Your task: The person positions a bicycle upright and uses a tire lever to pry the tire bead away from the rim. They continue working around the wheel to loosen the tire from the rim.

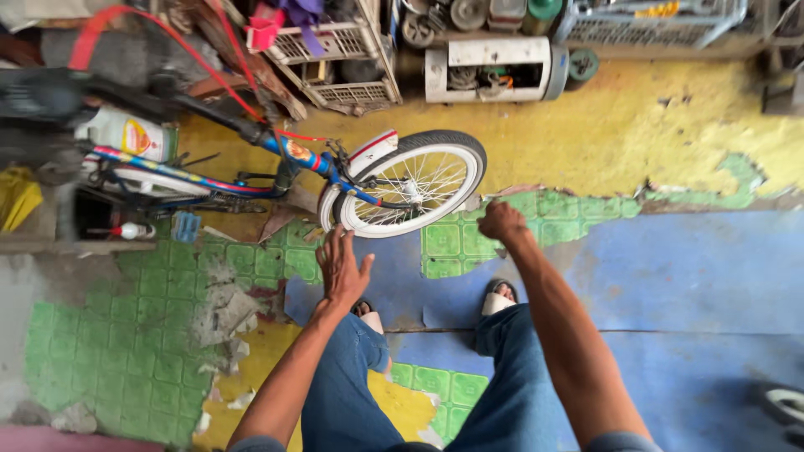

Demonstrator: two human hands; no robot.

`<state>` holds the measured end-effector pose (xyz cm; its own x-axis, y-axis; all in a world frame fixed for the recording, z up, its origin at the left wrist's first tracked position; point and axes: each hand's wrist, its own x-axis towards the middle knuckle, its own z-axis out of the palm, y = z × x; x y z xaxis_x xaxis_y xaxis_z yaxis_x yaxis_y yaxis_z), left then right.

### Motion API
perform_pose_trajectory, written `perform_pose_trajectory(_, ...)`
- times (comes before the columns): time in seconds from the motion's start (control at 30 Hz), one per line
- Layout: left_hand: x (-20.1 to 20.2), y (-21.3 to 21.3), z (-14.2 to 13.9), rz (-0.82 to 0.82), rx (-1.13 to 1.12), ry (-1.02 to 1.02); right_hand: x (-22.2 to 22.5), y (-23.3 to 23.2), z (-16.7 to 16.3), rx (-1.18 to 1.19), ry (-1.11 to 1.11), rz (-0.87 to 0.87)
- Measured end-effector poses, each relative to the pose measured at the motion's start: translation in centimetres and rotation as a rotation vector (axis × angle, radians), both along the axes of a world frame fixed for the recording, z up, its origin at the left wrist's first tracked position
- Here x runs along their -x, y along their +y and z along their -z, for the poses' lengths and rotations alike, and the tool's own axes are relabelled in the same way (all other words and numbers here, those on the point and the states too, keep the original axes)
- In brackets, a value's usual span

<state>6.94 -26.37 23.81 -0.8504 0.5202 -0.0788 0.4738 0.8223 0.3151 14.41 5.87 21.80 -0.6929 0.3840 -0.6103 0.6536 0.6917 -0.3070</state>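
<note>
Reaching down, I have both hands out toward a small blue bike (293,159) that stands on the floor in front of me. Its white front wheel (410,182) with a black tire is the part closest to me. It sits between my two hands, a little above them. My left hand (343,266) is open with the fingers spread, just under the wheel and not touching it. My right hand (501,222) is curled into a loose fist, just beside the wheel's right edge. I cannot tell if it touches the tire.

Below my hands I see my blue jeans (502,385) and my sandals (497,297). The floor (687,268) is blue, with patches of green tiles (151,351) and yellow. Behind the bike are a white crate (335,50) and a white machine box (490,71) by the wall. A white bottle (126,134) lies near the bike's back end.
</note>
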Motion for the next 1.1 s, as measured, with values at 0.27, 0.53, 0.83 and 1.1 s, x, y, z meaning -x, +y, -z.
perform_pose_trajectory(0.27, -3.6, -0.8, -12.2, -0.126, -0.070, -0.029, 1.9, -9.4, -14.0, 0.135, 0.171, -0.504)
perform_pose_trajectory(0.53, -6.9, -9.3, -22.4, -0.716, -0.310, -0.086, 4.9, -25.6, -24.4, 0.334, 0.346, -0.914)
perform_pose_trajectory(0.83, -20.7, -28.4, -26.1, -1.264, -0.367, 0.252, -1.9, -48.8, -26.9, 0.452, 0.379, -1.327)
perform_pose_trajectory(1.1, -33.1, -50.3, -22.2, -1.525, -0.284, 0.417, -9.7, -73.7, -22.8, 0.378, 0.215, -1.573)
